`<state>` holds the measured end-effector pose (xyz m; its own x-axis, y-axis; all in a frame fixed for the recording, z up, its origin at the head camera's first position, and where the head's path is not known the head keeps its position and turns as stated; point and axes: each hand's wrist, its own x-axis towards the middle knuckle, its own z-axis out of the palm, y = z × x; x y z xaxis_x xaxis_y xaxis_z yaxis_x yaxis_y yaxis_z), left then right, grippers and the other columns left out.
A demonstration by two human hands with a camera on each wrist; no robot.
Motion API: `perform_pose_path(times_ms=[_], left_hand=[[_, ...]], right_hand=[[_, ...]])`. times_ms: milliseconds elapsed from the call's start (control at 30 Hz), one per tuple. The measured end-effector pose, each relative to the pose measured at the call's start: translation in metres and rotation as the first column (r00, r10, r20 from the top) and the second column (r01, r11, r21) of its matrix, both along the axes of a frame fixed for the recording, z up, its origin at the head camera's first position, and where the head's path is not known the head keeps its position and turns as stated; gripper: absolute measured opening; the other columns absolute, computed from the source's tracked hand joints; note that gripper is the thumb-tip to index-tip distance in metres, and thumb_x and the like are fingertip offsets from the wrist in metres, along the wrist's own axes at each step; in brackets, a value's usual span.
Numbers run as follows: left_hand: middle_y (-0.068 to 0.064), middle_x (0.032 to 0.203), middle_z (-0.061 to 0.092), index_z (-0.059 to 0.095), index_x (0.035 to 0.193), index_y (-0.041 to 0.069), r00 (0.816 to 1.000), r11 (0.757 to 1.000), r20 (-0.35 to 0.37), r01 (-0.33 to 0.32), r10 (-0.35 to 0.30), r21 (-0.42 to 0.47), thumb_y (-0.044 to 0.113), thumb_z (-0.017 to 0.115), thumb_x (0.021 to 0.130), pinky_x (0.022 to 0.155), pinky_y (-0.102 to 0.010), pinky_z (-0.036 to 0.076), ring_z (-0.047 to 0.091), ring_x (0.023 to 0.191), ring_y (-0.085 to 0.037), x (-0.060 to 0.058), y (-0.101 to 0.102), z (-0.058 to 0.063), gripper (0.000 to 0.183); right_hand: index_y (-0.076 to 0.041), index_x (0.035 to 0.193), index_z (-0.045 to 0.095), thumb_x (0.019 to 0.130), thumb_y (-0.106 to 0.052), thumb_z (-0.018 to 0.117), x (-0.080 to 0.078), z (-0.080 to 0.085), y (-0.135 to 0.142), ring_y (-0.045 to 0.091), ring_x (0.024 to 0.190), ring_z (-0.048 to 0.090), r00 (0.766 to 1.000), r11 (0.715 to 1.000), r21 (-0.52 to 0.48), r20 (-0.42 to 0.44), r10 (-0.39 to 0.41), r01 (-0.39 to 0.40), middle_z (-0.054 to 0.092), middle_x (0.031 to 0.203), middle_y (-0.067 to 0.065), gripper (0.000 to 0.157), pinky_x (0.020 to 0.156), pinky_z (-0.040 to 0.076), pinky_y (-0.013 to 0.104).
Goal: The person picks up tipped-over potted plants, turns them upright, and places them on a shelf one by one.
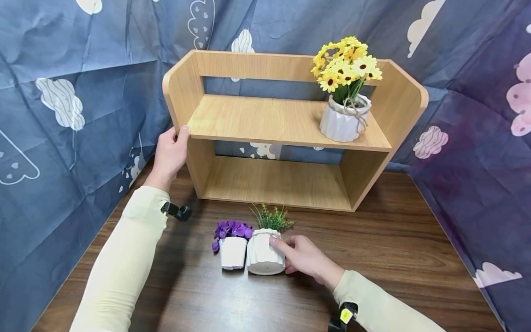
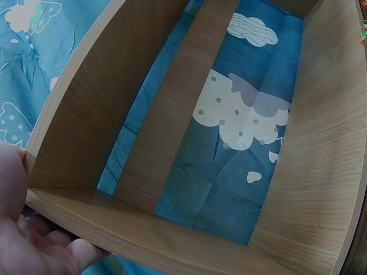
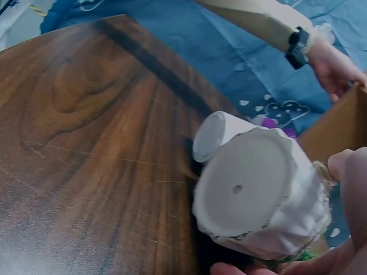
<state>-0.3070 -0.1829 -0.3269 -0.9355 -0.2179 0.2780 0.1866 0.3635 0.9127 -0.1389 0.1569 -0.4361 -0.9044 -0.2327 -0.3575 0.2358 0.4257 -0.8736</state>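
My left hand [image 1: 171, 150] grips the left side of a light wooden shelf [image 1: 265, 145], thumb at the middle board's front edge. In the left wrist view, its fingers [image 2: 51, 246] wrap round the side panel. My right hand [image 1: 304, 258] holds a white ribbed flowerpot [image 1: 265, 253] with a green plant [image 1: 271, 217], thumb on its side. The pot is tipped, its base with a small hole facing the right wrist camera. Close beside it on the left is a smaller white pot [image 1: 233, 252] with purple flowers [image 1: 233, 229].
A white pot [image 1: 345, 121] with yellow flowers [image 1: 346, 64] stands on the right of the shelf's middle board. The shelf stands on a dark wooden table [image 1: 398, 258]. Blue cloth [image 1: 103, 92] with cloud prints hangs behind and at both sides.
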Motion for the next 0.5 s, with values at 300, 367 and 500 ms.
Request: perform_pose_path(times_ms=[300,367,500], left_hand=[[-0.022,0.146,0.066,0.065,0.146,0.005,1.0,1.0,-0.001,0.005,-0.005,-0.001,0.04,0.044,0.112,0.114,-0.048,0.047,0.061,0.125,-0.032,-0.001,0.001,0.0,0.054],[-0.021,0.147,0.065,0.065,0.147,0.005,1.0,1.0,0.002,0.004,-0.004,0.0,0.041,0.044,0.112,0.115,-0.049,0.047,0.061,0.126,-0.031,0.0,0.001,0.001,0.054],[-0.02,0.15,0.064,0.063,0.149,0.007,1.0,1.0,0.019,0.005,-0.005,0.011,0.043,0.044,0.112,0.117,-0.051,0.046,0.06,0.129,-0.032,0.001,-0.001,0.0,0.055]], right_hand=[[0.002,0.117,0.068,0.105,-0.057,0.062,-0.002,-0.003,-0.011,0.022,0.079,0.073,0.998,0.999,-0.044,0.064,0.028,-0.025,0.073,0.098,0.014,0.061,0.065,0.066,0.046],[0.001,0.121,0.067,0.104,-0.06,0.061,-0.004,-0.002,-0.014,0.023,0.081,0.073,0.996,0.999,-0.041,0.083,0.024,-0.021,0.073,0.1,0.016,0.064,0.064,0.066,0.047],[0.0,0.121,0.066,0.102,-0.062,0.063,-0.009,-0.002,-0.019,0.025,0.082,0.072,0.992,0.999,-0.03,0.121,0.019,-0.016,0.071,0.102,0.016,0.064,0.062,0.066,0.049]])
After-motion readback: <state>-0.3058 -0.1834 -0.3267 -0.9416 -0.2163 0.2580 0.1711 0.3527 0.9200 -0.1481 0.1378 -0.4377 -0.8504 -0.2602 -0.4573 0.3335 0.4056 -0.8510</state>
